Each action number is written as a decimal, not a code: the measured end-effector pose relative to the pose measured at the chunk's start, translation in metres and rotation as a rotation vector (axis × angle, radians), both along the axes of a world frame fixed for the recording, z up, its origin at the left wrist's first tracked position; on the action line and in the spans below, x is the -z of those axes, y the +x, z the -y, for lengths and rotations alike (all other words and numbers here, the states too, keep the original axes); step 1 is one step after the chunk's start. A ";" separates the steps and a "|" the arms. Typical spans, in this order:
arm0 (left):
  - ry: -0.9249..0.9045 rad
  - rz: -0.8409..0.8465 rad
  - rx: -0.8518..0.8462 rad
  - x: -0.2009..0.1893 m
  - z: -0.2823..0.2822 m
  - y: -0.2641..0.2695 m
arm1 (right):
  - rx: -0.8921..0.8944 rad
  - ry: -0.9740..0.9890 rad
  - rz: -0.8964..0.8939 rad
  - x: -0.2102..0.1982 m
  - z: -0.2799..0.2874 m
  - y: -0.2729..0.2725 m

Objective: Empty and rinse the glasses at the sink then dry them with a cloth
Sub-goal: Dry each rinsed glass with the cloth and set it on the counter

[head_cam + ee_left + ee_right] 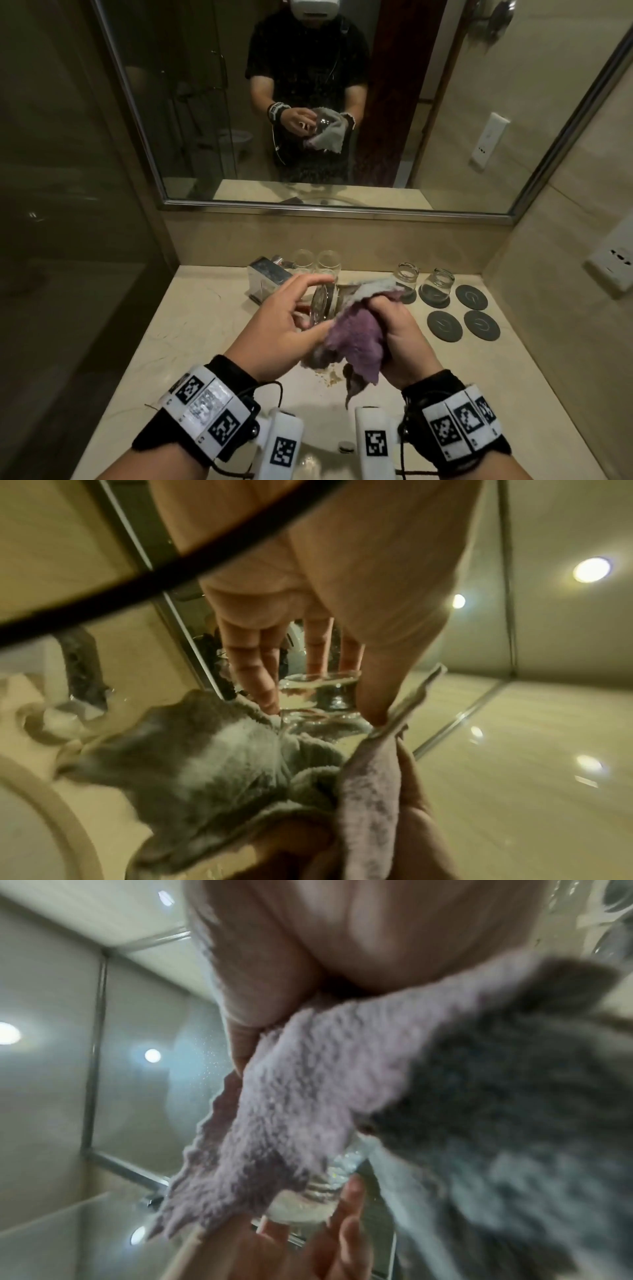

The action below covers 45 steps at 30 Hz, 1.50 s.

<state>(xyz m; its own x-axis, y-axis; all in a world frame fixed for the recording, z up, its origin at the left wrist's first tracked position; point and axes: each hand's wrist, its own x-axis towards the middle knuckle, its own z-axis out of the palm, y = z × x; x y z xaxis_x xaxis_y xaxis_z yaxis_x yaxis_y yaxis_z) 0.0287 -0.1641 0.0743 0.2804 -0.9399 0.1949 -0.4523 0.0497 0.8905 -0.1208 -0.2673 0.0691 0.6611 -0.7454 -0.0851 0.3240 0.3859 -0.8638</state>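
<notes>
Head view shows our left hand [287, 322] holding a clear glass [322, 305] tipped on its side, fingertips curled round its base and rim, above the worktop [178, 325]. Our right hand [394, 332] is closed on a purple and grey cloth [356, 329], bunching it and pressing it against the mouth end of the glass. From the left wrist view we see our fingers [260, 674] pinching the thick glass base [318, 693], with the cloth [212, 756] wrapped up against the body below it. The right wrist view is blurred, yet it shows the cloth [308, 1091] draped over the glass [308, 1202].

We judge that we are in the drying step on this one glass: it looks empty, and whether water still clings to it we cannot tell.

Further out, two small glass jars [421, 284] stand on dark round coasters [462, 315] at the right rear of the worktop, with three more coasters bare beside them. Two taller tumblers [317, 262] stand at the back near a metal box [267, 279]. Whether those four are already rinsed and dried, or still wait, we cannot tell. Three bare coasters suggest more glasses are to be set down, so we judge the task partway through, not near its end.
</notes>
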 end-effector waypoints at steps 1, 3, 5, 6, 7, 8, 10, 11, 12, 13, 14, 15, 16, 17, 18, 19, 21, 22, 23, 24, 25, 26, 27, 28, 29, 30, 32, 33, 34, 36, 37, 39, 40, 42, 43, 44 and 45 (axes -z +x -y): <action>0.027 -0.095 -0.016 -0.001 0.001 0.000 | 0.019 -0.039 0.005 -0.002 -0.001 -0.001; 0.083 -0.324 -0.045 -0.002 0.004 0.002 | 0.066 -0.135 -0.006 0.000 -0.002 -0.002; 0.089 -0.320 -0.070 -0.001 0.005 0.004 | 0.060 -0.149 -0.028 0.001 -0.004 -0.002; 0.064 -0.269 -0.060 -0.002 0.004 0.004 | 0.044 -0.128 -0.021 0.003 -0.003 -0.001; 0.033 -0.201 -0.030 -0.002 0.002 0.005 | 0.022 -0.082 -0.004 0.004 -0.003 0.000; 0.000 -0.128 0.011 -0.003 0.001 0.005 | 0.004 -0.017 0.013 0.004 -0.003 0.001; -0.017 -0.082 0.060 -0.002 0.000 0.006 | -0.012 0.051 0.054 0.005 -0.002 0.001; -0.006 -0.122 0.051 -0.004 0.001 0.005 | -0.009 0.008 0.058 0.004 -0.002 -0.001; 0.021 -0.168 0.028 -0.006 0.002 0.004 | 0.011 -0.071 0.031 0.001 -0.002 -0.003; 0.053 -0.215 0.001 -0.008 0.004 0.004 | 0.012 -0.151 0.012 -0.003 -0.004 -0.005; 0.087 -0.243 -0.022 -0.008 0.006 0.004 | 0.009 -0.174 -0.011 -0.004 -0.005 -0.006; 0.099 -0.242 -0.027 -0.008 0.006 0.005 | 0.000 -0.177 -0.043 -0.006 -0.007 -0.007; 0.090 -0.224 -0.020 -0.009 0.005 0.005 | -0.007 -0.139 -0.065 -0.005 -0.006 -0.006; 0.064 -0.158 0.000 -0.009 0.003 0.005 | -0.016 -0.102 -0.080 -0.005 -0.005 -0.003; 0.025 -0.053 0.033 -0.008 0.001 0.005 | -0.024 -0.048 -0.081 -0.004 -0.004 -0.001; -0.007 0.051 0.066 -0.007 0.000 0.006 | -0.025 0.036 -0.077 -0.006 -0.006 0.001; -0.034 0.061 0.085 -0.004 0.001 0.006 | -0.012 0.159 -0.065 -0.008 -0.011 0.002; -0.018 -0.038 0.063 -0.005 0.001 0.005 | -0.011 0.160 -0.040 -0.007 -0.009 0.001; 0.008 -0.153 0.030 -0.007 0.002 0.004 | -0.009 0.108 -0.025 -0.007 -0.008 -0.001; 0.037 -0.240 -0.003 -0.008 0.003 0.003 | 0.015 0.026 -0.035 -0.006 -0.006 -0.002; 0.065 -0.270 -0.028 -0.008 0.005 0.004 | 0.020 -0.001 -0.025 -0.009 -0.008 -0.002; 0.067 -0.252 -0.038 -0.008 0.007 0.004 | 0.030 -0.034 -0.024 -0.010 -0.009 -0.002; 0.053 -0.210 -0.035 -0.010 0.006 0.003 | 0.015 -0.030 -0.004 -0.010 -0.009 -0.002; 0.027 -0.137 -0.021 -0.011 0.005 0.002 | 0.015 -0.037 -0.016 -0.008 -0.007 -0.001; -0.017 -0.031 0.010 -0.010 0.004 0.001 | 0.006 0.021 -0.023 -0.009 -0.007 0.001; -0.053 0.060 0.049 -0.009 0.003 0.001 | -0.008 0.103 -0.034 -0.010 -0.008 0.001; -0.053 0.058 0.075 -0.010 0.002 -0.001 | -0.005 0.187 -0.034 -0.012 -0.010 0.000; -0.017 -0.013 0.047 -0.012 0.003 -0.002 | 0.007 0.165 -0.019 -0.011 -0.008 -0.001; 0.025 -0.091 0.017 -0.013 0.004 -0.003 | 0.028 0.129 -0.012 -0.007 -0.004 -0.002; 0.073 -0.193 -0.025 -0.012 0.008 -0.002 | 0.031 0.094 -0.006 -0.007 -0.003 -0.002; 0.071 -0.190 -0.025 -0.011 0.009 -0.001 | 0.016 0.074 0.015 -0.007 -0.003 -0.003; 0.021 -0.034 0.006 -0.010 0.007 -0.001 | 0.006 0.083 0.023 -0.004 -0.001 -0.003; -0.017 0.076 0.038 -0.009 0.007 0.000 | -0.006 0.141 0.011 -0.005 -0.001 -0.003; -0.050 0.130 0.085 -0.006 0.007 0.002 | -0.012 0.232 -0.015 -0.008 -0.002 -0.003; -0.025 0.062 0.076 -0.007 0.007 0.001 | 0.000 0.214 -0.007 -0.006 -0.001 -0.004; 0.005 -0.037 0.042 -0.008 0.008 0.000 | 0.025 0.166 -0.004 -0.006 0.000 -0.004; 0.034 -0.126 0.011 -0.010 0.010 -0.002 | 0.045 0.096 0.005 -0.006 0.002 -0.004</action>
